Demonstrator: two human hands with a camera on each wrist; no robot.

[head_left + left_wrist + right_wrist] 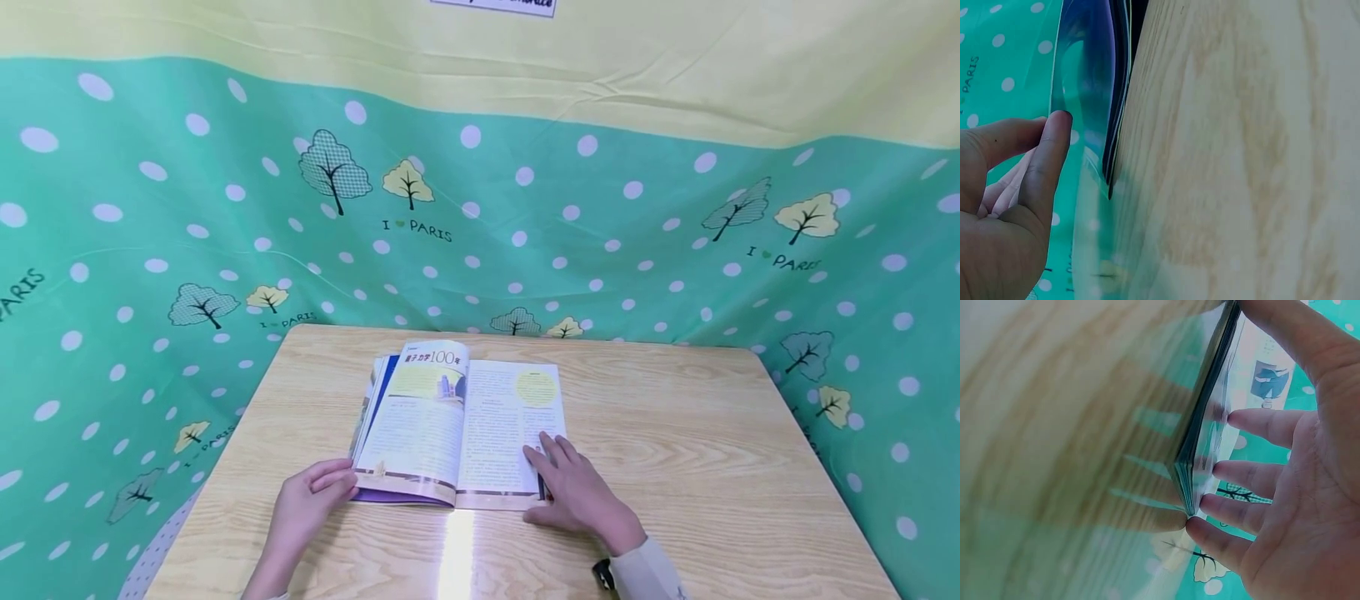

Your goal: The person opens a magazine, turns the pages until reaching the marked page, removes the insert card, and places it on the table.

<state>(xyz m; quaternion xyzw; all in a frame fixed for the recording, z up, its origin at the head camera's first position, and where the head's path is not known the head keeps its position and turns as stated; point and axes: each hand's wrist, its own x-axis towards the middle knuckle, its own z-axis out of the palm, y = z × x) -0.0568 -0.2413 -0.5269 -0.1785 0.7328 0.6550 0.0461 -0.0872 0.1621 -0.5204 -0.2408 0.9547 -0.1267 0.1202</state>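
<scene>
An open magazine (495, 425) lies on the wooden table, with printed text on both pages and a large "100" in the left page's heading. My left hand (303, 504) is at the lower left corner of the left page. In the left wrist view, its thumb and finger pinch the edge of a page (1088, 75) that stands apart from the stack below. My right hand (577, 492) rests on the lower right part of the right page, fingers spread and fairly straight. The right wrist view shows those fingertips (1238, 417) touching the page along the magazine's edge.
The light wooden table (675, 417) carries the magazine near its middle, with a bright glare strip in front of it. A green dotted curtain (480, 250) with tree prints hangs behind and on both sides. A dark band (603, 575) circles my right wrist by the sleeve.
</scene>
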